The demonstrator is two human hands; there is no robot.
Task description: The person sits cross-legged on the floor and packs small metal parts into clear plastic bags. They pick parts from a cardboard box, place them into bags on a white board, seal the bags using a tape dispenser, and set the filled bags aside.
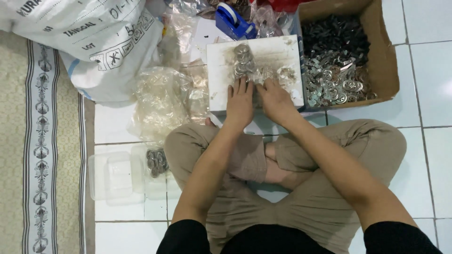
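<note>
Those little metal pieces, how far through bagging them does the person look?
Done: one clear bag of metal rings lies filled on the white board, and a few rings sit in a clear tub by the knee. In hand: left hand and right hand press on the bag's near end. Left: the cardboard box holds many loose pieces.

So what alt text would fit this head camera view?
Seen from above, a person sitting cross-legged presses the left hand and right hand on a clear bag of metal rings atop a white board, beside a cardboard box of metal parts.
</note>
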